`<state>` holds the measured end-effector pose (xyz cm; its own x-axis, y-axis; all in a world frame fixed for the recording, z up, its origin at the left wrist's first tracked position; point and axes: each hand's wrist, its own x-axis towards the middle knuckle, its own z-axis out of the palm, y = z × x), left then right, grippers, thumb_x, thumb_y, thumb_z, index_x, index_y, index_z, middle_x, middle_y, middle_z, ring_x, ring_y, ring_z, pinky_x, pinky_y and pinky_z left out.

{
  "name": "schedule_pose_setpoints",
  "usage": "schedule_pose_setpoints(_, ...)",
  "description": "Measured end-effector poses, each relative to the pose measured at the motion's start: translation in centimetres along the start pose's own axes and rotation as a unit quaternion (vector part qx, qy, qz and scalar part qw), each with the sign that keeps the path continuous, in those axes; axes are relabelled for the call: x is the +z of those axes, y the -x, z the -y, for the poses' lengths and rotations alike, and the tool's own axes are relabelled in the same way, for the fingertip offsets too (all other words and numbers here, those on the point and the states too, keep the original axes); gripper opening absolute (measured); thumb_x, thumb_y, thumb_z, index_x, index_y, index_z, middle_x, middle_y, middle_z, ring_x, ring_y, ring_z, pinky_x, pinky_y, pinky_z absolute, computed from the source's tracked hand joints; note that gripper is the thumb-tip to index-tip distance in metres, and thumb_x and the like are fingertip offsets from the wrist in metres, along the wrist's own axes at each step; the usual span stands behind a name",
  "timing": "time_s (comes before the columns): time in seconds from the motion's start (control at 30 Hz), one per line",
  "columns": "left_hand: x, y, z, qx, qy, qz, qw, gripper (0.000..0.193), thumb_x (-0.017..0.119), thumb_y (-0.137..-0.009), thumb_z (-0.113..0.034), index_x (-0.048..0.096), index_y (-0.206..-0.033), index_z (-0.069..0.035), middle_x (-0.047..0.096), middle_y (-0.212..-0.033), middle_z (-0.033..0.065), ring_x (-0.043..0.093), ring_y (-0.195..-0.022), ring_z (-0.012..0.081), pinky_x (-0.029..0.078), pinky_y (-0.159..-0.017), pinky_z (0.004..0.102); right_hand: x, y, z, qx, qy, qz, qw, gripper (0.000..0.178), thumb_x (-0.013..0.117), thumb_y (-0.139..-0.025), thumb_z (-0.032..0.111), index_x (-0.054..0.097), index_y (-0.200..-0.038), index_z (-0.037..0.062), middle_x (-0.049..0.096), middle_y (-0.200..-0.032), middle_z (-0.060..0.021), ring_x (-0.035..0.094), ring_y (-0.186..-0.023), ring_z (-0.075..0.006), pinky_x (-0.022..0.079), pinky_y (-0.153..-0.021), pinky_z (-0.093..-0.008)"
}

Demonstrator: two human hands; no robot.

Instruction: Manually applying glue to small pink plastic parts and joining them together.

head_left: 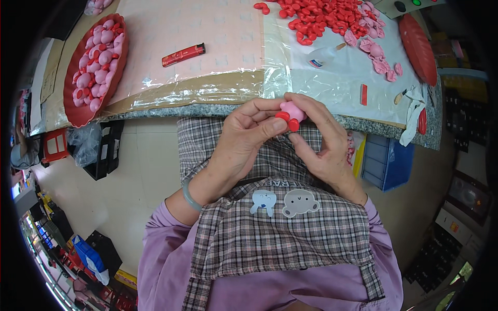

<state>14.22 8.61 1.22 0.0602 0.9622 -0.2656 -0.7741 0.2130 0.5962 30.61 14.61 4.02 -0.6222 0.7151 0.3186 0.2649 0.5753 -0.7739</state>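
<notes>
though pink, a red-tipped figurine (293, 110)

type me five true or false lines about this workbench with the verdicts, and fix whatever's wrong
1. The left hand holds a small pink and red toy. True.
2. The right hand is on the lighter. False: the right hand is at the toy, and the lighter lies apart on the table.
3. The bracelet is on the right wrist. False: the bracelet is on the left wrist.
4. A pile of loose red pieces lies on the far part of the table. True.
5. The blue crate stands on the table. False: the crate is below the table edge, to the right.
</notes>
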Motion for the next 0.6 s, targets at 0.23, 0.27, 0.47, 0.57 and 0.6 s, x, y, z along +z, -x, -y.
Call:
schedule_pose_setpoints(0.23,-0.1,-0.1,0.8,-0.01,0.006,0.028,1.0,0.029,0.062,-0.088,-0.003,0.055,-0.116,-0.002,0.064,-0.106,0.008,0.061,-0.099,0.0131,0.048,-0.09,0.027,2.0,0.7,-0.9,-0.041,0.074,-0.109,0.99,0.053,0.073,-0.067,-0.004,0.059,-0.118,0.001,0.063,-0.109,-0.0148,0.062,-0.097,-0.0294,0.052,-0.08,-0.0344)
schedule_pose_setpoints(0.27,-0.1,-0.1,0.8,-0.01,0.007,0.028,1.0,0.028,0.062,-0.088,-0.003,0.056,-0.115,-0.002,0.063,-0.105,0.0076,0.06,-0.099,0.0126,0.047,-0.09,0.0268,2.0,0.6,-1.0,-0.054,0.092,-0.119,0.987,0.05,0.072,-0.067,-0.004,0.061,-0.116,0.0007,0.064,-0.106,-0.0146,0.063,-0.094,-0.029,0.052,-0.078,-0.0343)
schedule_pose_setpoints(0.47,-0.2,0.0,1.1,-0.009,0.016,0.028,0.999,0.027,0.063,-0.087,-0.002,0.056,-0.114,-0.002,0.063,-0.107,0.0075,0.059,-0.1,0.0122,0.047,-0.091,0.0268,2.0,0.2,-1.6,-0.111,0.118,-0.132,0.978,0.042,0.071,-0.068,-0.005,0.063,-0.109,-0.002,0.067,-0.097,-0.0151,0.066,-0.086,-0.0286,0.053,-0.075,-0.0362)
schedule_pose_setpoints(0.57,0.1,-0.1,1.1,-0.008,0.03,0.019,0.999,0.029,0.064,-0.086,0.0,0.055,-0.113,0.001,0.061,-0.104,0.0071,0.059,-0.098,0.0118,0.049,-0.088,0.0246,1.7,-0.1,-1.6,-0.134,0.127,-0.126,0.975,0.039,0.07,-0.069,-0.005,0.063,-0.107,-0.0032,0.067,-0.096,-0.0152,0.066,-0.086,-0.0284,0.053,-0.074,-0.0372)
schedule_pose_setpoints(0.6,0.1,-0.1,1.1,-0.009,0.03,0.018,0.999,0.029,0.064,-0.086,0.0,0.055,-0.113,0.001,0.061,-0.104,0.0071,0.059,-0.098,0.0118,0.049,-0.088,0.0246,1.6,-0.1,-1.6,-0.144,0.135,-0.124,0.972,0.038,0.069,-0.069,-0.004,0.064,-0.106,-0.0036,0.067,-0.096,-0.015,0.066,-0.085,-0.0282,0.052,-0.073,-0.0374)
